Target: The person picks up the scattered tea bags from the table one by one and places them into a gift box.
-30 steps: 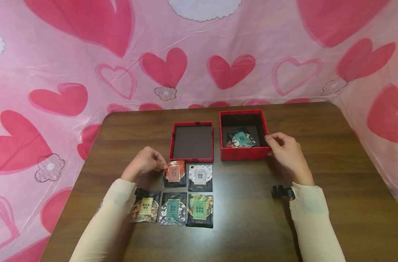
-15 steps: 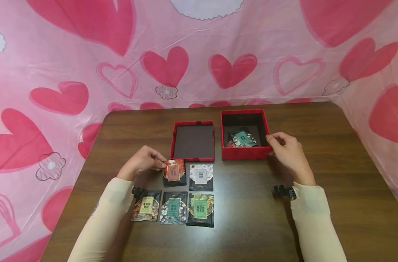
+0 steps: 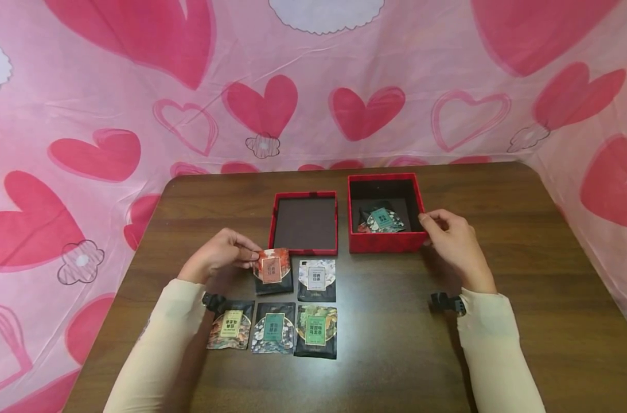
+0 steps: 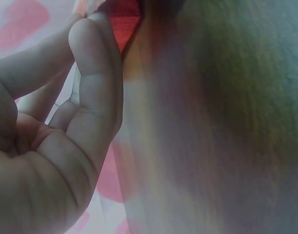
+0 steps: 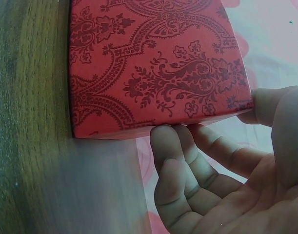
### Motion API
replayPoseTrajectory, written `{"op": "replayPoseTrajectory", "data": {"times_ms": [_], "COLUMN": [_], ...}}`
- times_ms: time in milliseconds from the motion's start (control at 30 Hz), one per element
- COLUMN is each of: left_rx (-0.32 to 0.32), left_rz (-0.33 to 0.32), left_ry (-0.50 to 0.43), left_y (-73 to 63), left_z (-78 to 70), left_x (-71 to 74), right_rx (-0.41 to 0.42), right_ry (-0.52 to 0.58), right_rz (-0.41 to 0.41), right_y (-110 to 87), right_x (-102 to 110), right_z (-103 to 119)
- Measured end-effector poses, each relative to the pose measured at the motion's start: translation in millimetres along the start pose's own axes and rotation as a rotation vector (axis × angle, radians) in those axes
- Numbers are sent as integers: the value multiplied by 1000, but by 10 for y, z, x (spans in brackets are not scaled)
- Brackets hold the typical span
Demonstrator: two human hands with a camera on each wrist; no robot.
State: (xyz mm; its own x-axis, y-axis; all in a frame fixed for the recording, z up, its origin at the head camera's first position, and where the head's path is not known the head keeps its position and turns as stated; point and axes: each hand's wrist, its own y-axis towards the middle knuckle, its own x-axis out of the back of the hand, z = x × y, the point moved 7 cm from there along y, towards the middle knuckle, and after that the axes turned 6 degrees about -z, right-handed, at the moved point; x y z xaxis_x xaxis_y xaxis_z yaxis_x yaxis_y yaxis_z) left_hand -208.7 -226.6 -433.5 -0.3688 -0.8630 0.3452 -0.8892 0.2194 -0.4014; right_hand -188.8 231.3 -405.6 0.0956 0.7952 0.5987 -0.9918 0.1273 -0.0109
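My left hand (image 3: 222, 252) pinches the top left corner of a red-and-black tea sachet (image 3: 273, 272), its upper edge tilted up towards me. In the left wrist view only a sliver of that sachet shows at the fingertips. My right hand (image 3: 454, 244) grips the near right corner of a red box (image 3: 385, 243); the thumb is at the rim and the other fingers lie against the outer wall. Dark patterned print covers the box side (image 5: 158, 68) in the right wrist view. Inside the box lie a green-labelled tea sachet (image 3: 382, 220) and part of a reddish one.
Left of the box lies its red-rimmed lid (image 3: 305, 223), inside up. A white sachet (image 3: 316, 281) lies right of the held one. Nearer me is a row of yellow-labelled (image 3: 230, 326), teal-labelled (image 3: 273, 328) and green-labelled sachets (image 3: 315, 332). A heart-patterned cloth (image 3: 365, 112) hangs behind.
The red-and-black sachet's top edge has risen and shifted slightly left, with my left hand drawing back left. My right hand and the box keep their place.
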Motion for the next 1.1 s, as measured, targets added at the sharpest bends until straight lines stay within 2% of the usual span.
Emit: {"op": "replayPoseTrajectory", "data": {"times_ms": [300,567,833,1100], "left_rx": [-36,-87,-113,-130], "left_rz": [13,15,35,53], "left_ry": [-34,-59,-41,-64], "left_y": [30,105,215,316], "left_z": [-143,-370,-611,-800], "left_x": [-34,-98,-232,-349], "right_rx": [-11,-17,-12,-6], "right_ry": [6,11,13,19], "right_rz": [12,25,3,-8], "right_y": [-2,-11,-3,-2], "right_x": [-8,-15,2,-8], "right_z": [-5,-5,-18,-11]}}
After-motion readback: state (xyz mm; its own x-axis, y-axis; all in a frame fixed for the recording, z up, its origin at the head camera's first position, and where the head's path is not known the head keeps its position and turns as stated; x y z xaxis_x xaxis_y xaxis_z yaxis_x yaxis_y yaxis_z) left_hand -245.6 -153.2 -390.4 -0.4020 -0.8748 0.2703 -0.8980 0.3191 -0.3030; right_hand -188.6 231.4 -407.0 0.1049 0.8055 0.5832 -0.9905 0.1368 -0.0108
